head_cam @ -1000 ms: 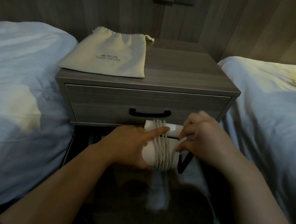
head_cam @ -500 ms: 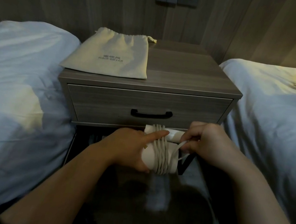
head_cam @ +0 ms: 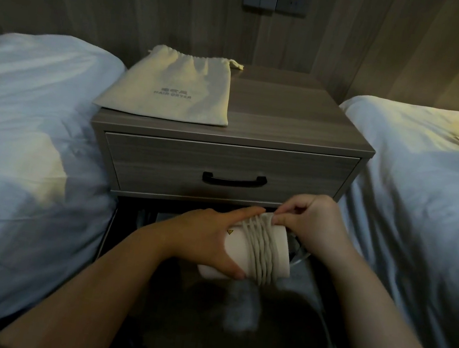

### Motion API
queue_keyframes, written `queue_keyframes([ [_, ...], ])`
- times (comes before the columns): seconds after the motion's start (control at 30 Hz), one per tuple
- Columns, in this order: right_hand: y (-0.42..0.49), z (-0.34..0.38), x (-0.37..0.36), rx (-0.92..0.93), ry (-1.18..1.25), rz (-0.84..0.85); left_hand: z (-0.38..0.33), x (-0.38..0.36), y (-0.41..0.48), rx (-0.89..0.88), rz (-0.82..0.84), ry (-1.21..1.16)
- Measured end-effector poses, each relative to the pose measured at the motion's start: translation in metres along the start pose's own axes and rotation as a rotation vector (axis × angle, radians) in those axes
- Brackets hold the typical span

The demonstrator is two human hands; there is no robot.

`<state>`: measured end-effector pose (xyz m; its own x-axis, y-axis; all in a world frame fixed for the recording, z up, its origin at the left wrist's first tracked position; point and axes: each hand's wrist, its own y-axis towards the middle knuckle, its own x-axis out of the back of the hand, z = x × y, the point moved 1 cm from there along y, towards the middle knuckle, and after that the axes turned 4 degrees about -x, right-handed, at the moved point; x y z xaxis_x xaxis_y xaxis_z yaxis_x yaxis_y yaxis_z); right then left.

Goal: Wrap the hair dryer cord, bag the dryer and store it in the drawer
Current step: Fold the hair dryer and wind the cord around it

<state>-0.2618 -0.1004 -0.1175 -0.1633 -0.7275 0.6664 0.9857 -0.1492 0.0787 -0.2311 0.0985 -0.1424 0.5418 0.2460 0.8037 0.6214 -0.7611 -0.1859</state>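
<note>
Dryer [head_cam: 237, 247] is held low in front of the bench [head_cam: 291, 117], just below the closed drawer [head_cam: 164, 160], with a bed [head_cam: 17, 140] on each side. Left hand [head_cam: 203, 236] grips the white body, fingers curled round it and forefinger straight along the top. Cord [head_cam: 264, 251] lies in several coils round the barrel (a loose loop shows dimly at right). Right hand [head_cam: 314, 220] pinches the cord atop the coils, fingers narrow. Bag [head_cam: 172, 89] lies flat on the bench, left side, well apart from both hands.
</note>
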Motion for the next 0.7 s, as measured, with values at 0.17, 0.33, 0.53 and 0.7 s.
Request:
queue_keyframes([
  [0.17,-0.003,0.002,0.01,0.065,0.002,0.251,0.003,0.004,-0.002,0.005,0.028,-0.083],
  [0.33,-0.008,0.001,0.023,0.088,-0.023,0.635,0.007,0.01,-0.005,0.02,-0.012,-0.145],
  [0.53,-0.005,-0.006,0.008,0.201,-0.17,0.529,0.009,0.016,-0.006,0.014,-0.033,-0.241],
  [0.7,-0.006,-0.004,0.004,0.206,-0.21,0.504,0.011,0.015,-0.006,0.048,-0.05,-0.147],
])
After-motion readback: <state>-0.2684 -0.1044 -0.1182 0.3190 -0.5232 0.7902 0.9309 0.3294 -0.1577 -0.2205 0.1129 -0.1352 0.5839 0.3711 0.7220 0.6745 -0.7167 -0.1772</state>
